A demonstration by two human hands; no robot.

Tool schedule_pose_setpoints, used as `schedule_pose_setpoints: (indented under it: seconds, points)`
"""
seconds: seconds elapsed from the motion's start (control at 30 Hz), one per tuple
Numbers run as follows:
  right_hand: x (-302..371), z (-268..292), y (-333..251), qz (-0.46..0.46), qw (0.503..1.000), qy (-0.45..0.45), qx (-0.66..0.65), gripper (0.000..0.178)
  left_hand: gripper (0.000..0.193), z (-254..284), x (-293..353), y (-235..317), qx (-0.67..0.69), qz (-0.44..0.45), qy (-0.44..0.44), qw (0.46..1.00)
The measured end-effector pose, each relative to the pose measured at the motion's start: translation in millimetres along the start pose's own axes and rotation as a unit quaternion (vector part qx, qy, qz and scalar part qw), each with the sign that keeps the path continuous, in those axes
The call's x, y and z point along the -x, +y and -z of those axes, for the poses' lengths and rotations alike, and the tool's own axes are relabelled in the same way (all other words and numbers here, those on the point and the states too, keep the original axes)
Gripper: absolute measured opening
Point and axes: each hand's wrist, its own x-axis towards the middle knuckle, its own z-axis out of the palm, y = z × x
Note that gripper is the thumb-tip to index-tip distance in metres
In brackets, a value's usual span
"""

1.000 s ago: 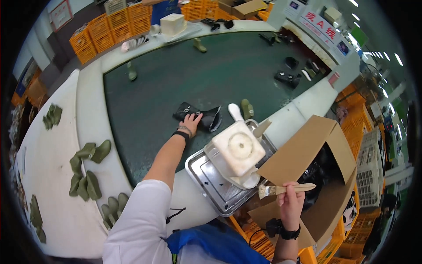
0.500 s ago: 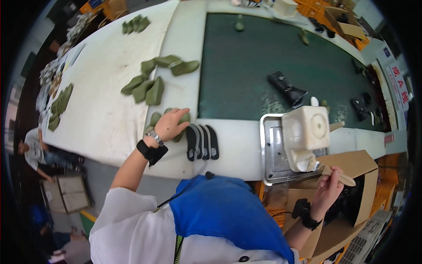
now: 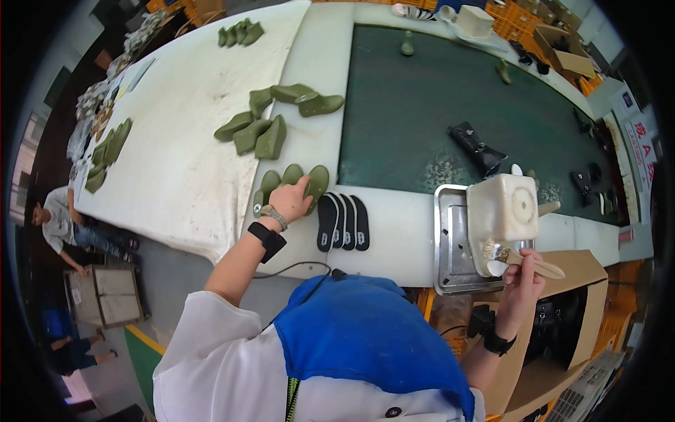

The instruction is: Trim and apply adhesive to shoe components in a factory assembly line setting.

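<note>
While R hand (image 3: pixel 521 281) clasps brush (image 3: pixel 548 269) well right of black insoles (image 3: pixel 349 219), nearer L hand (image 3: pixel 288 202) has fingers part-spread (can't say if gripping), w/ green shoe forms (image 3: pixel 292 173) under & beyond fingertips, just L of insoles, long axes approx. in line w/ theirs.

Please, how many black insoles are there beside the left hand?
4: one black insole nearest the left hand, then three more set closely in a row to its right, on the white tabletop. Others could be hidden underneath.
</note>
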Motion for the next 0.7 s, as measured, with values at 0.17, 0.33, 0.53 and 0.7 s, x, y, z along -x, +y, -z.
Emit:
schedule_pose_setpoints:
  seconds: [0.17,0.33,0.53,0.7]
  points:
    - [12,21,4,-0.002,0.998,0.059,-0.01,0.016,0.041,17,-94,41,0.081,-0.045,0.031,0.995]
    - [29,32,4,-0.013,0.995,0.096,0.008,0.015,0.043,-7,-177,131,0.09,-0.061,0.032,0.994]
    - [23,32,19,-0.07,0.974,0.204,0.068,0.014,0.05,-74,-225,156,0.038,-0.134,-0.085,0.987]
    - [-4,53,88,0.034,0.958,0.202,0.203,0.02,0.052,-8,-166,126,0.226,-0.163,-0.006,0.96]
